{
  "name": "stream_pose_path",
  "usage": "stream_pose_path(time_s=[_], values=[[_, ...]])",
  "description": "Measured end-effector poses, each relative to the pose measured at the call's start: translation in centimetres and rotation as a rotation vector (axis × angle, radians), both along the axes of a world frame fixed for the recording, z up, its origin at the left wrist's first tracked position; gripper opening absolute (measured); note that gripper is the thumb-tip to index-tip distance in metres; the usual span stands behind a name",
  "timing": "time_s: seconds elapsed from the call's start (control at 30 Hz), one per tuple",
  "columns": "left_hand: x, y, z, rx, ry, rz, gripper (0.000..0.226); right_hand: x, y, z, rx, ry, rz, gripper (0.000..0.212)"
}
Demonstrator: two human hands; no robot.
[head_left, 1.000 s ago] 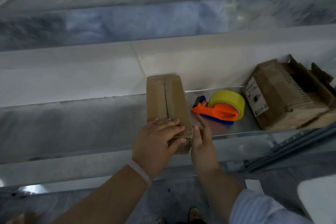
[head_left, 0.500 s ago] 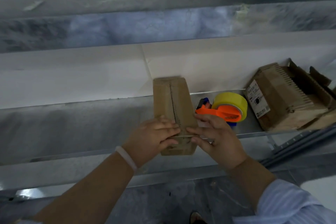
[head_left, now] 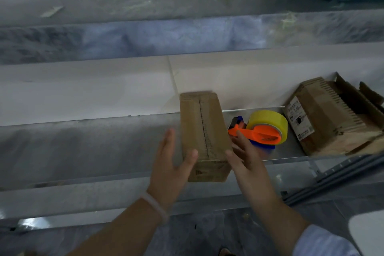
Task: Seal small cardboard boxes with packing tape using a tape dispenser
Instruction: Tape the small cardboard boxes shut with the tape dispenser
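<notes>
The tape dispenser [head_left: 262, 134] lies just to the right of the box [head_left: 202, 131], and my right hand [head_left: 246, 157] is between the two, so that hand is far nearer to it than the left. Its orange handle points left, toward my right fingertips, with the yellow roll of tape [head_left: 270, 119] at the far end. I judge the next reach to be short and sideways.

The box sits near the front edge of the metal shelf [head_left: 291, 149], its long axis running from that edge toward the back. A dark seam runs down the middle of its top along that axis; I cannot tell whether tape covers it.

My left hand [head_left: 170, 164] is flat and straight-fingered beside the box's left side, thumb against its near top edge. My right hand is loosely spread and holds nothing. A stack of flat cardboard [head_left: 332, 118] fills the shelf's right end.
</notes>
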State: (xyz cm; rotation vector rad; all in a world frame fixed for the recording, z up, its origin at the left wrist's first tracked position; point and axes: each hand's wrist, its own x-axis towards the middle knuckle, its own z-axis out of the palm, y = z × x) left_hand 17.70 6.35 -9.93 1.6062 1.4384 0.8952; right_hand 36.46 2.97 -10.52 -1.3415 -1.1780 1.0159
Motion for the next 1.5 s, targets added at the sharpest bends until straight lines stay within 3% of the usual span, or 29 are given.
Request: stream_pose_path(time_s=[0.03, 0.07, 0.13, 0.2, 0.33, 0.5, 0.67, 0.8, 0.9, 1.13, 1.23, 1.33, 1.4, 1.5], values=[[1.1, -0.1, 0.3, -0.167, -0.139, 0.076, 0.107, -0.9, 0.4, 0.2, -0.059, 0.077, -0.014, 0.057], [2.1, 0.1, 0.4, -0.25, -0.252, 0.099, 0.096, -1.7, 0.9, 0.3, -0.082, 0.091, -0.018, 0.052], [3.6, 0.5, 0.2, -0.234, -0.343, 0.106, 0.049, -3.1, 1.5, 0.2, -0.102, 0.04, -0.067, 0.036], [4.0, 0.6, -0.1, -0.23, -0.381, 0.112, 0.033, -3.6, 1.8, 0.0, -0.117, -0.002, -0.118, 0.03], [3.6, 0.7, -1.0, -0.229, -0.331, 0.15, 0.035, -3.2, 2.1, -0.3, -0.172, -0.103, -0.126, 0.024], [3.5, 0.6, -1.6, -0.304, -0.454, 0.153, 0.037, -3.2, 2.1, -0.5, -0.193, -0.147, -0.158, 0.029], [3.2, 0.8, -1.4, -0.325, -0.547, 0.098, 0.06, -3.5, 2.0, 0.0, -0.199, -0.084, -0.199, 0.031], [3.5, 1.1, -1.3, -0.221, -0.467, 0.058, 0.043, -3.4, 1.8, 0.1, -0.182, 0.02, -0.086, 0.033], [3.3, 1.2, -2.1, -0.213, -0.46, 0.072, 0.037, -3.3, 2.0, 0.1, -0.174, -0.071, -0.095, 0.03], [2.5, 0.9, -2.8, -0.298, -0.495, 0.11, 0.076, -3.3, 2.1, -0.4, -0.197, -0.21, -0.204, 0.04], [2.4, 0.5, -2.6, -0.362, -0.554, 0.124, 0.066, -3.1, 1.9, -0.4, -0.212, -0.222, -0.205, 0.035], [1.8, -0.7, -1.7, -0.388, -0.531, -0.015, 0.046, -1.9, 0.9, -0.2, -0.164, -0.271, -0.208, 0.022], [1.0, -1.1, -1.1, -0.295, -0.48, -0.028, 0.026, -0.6, 0.3, -0.1, -0.171, -0.28, -0.182, 0.018], [-1.4, 0.4, -0.2, -0.017, -0.293, 0.142, 0.038, 1.2, 0.1, 0.5, -0.212, -0.286, -0.075, 0.018]])
